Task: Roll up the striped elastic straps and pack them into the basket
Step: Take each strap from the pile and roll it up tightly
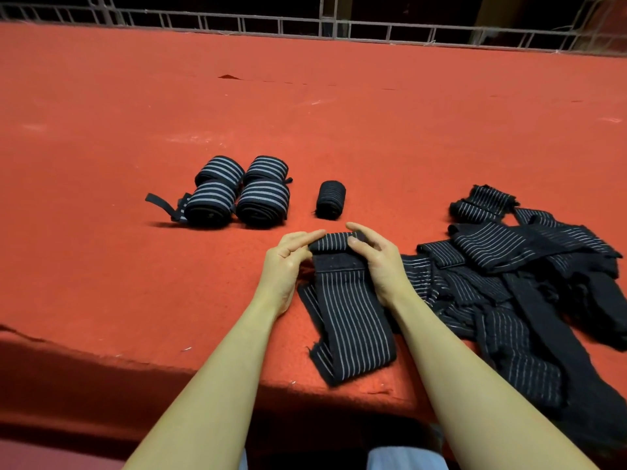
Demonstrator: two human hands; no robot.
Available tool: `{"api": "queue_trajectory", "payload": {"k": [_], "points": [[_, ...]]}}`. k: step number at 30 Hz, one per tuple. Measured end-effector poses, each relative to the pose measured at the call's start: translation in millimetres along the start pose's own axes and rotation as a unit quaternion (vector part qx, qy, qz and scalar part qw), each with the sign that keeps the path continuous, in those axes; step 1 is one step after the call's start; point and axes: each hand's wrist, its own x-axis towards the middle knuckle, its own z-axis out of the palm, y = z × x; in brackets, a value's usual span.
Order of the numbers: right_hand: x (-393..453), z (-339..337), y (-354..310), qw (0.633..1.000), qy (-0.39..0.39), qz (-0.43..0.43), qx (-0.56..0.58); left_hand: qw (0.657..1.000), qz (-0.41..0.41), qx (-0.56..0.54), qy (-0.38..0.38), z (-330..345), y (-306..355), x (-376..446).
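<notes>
Both hands work one pinstriped elastic strap (349, 320) that lies flat on the red felt-covered table (135, 113), its length running toward the person so the roll can travel along it. The left hand (288, 262) and right hand (376, 262) sit at either edge of the far end, fingers curled onto the small starting roll (334, 240), apparently to keep the edges level and the first turns tight (a dark band just below the roll looks like a fastening patch). Finished work is parked out of the way beyond: four wide-striped rolls (237, 193) packed together, and a smaller dark roll (330, 200) just beside them. The unrolled straps (515, 279) wait in a loose heap at the right, within easy reach. No basket is in view.
</notes>
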Motion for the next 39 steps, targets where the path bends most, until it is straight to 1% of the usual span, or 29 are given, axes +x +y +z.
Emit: {"api": "queue_trajectory", "payload": {"k": [3, 6, 9, 13, 16, 21, 24, 28, 31, 33, 36, 39], "points": [[-0.9, -0.8, 1.0, 0.998, 0.02, -0.001, 0.055, 0.999, -0.027, 0.017, -0.025, 3.9, -1.7, 0.3], [-0.5, -0.7, 2.2, 0.997, 0.015, -0.005, 0.072, 0.997, -0.018, 0.049, -0.056, 7.0, -3.4, -1.5], [-1.3, 2.7, 3.0, 0.998, -0.012, -0.007, 0.068, 0.999, -0.004, 0.029, -0.038, 5.0, -3.7, -2.1], [-2.8, 3.3, 1.1, 0.999, -0.018, -0.025, 0.03, 0.999, -0.012, 0.0, -0.038, 3.3, 0.3, -2.1], [-5.2, 3.1, -0.2, 0.999, -0.016, -0.026, 0.041, 0.999, -0.006, -0.015, -0.046, 2.8, 1.2, -1.7], [-5.0, 5.1, -5.5, 0.997, -0.017, 0.012, 0.078, 0.999, 0.005, -0.038, -0.016, 0.7, 1.1, -1.1], [-5.2, 7.3, -6.5, 0.997, -0.019, 0.014, 0.072, 0.999, 0.006, -0.034, -0.001, -0.1, 1.0, -0.8], [-5.6, 6.1, -4.1, 0.997, -0.009, -0.012, 0.078, 0.999, -0.019, -0.036, -0.014, 1.5, 0.1, 1.4], [-4.6, 3.4, -3.5, 0.996, -0.01, -0.015, 0.092, 0.999, -0.027, -0.01, -0.012, 2.2, -4.2, 3.5], [-3.9, 4.8, -2.1, 0.998, -0.011, -0.017, 0.058, 1.0, -0.024, 0.016, -0.008, 2.2, -7.3, 4.6], [-4.7, 8.6, 0.9, 0.998, -0.011, -0.043, -0.05, 1.0, -0.008, 0.02, -0.011, 1.2, -7.1, 5.1], [-3.0, 9.1, 2.0, 0.987, -0.009, -0.064, -0.15, 0.999, -0.001, 0.026, -0.028, 4.0, -2.9, 3.1]]}}
